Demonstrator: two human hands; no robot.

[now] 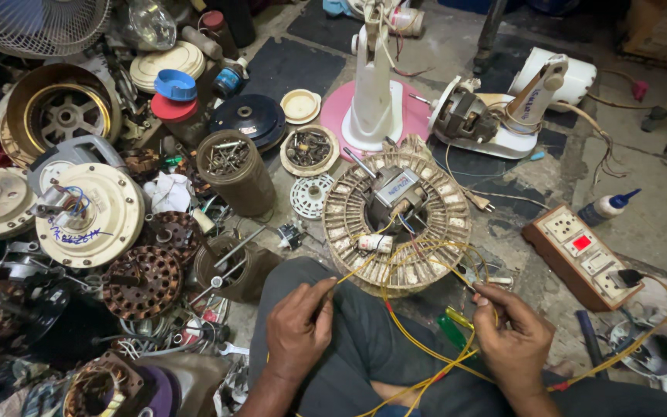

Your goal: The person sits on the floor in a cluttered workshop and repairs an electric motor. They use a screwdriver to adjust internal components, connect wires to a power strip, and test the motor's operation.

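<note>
Left hand [299, 324] in a closed grip on a yellow wire [364, 266]; right hand [512, 336] pinching the same wire bundle beside a green-handled screwdriver [451, 330]. The wires run to a round fan motor [397, 212] just ahead on the floor [658, 208]. Right: brown switchboard [584, 255], white bottle with blue cap [607, 207]. Left: crowded motor parts.

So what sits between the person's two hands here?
In the head view, between the left hand and right hand lie loops of yellow wire over the dark trouser lap.

Dim workshop light, brightest upper right — dark lower-left corner, wide-angle bending at edges
</note>
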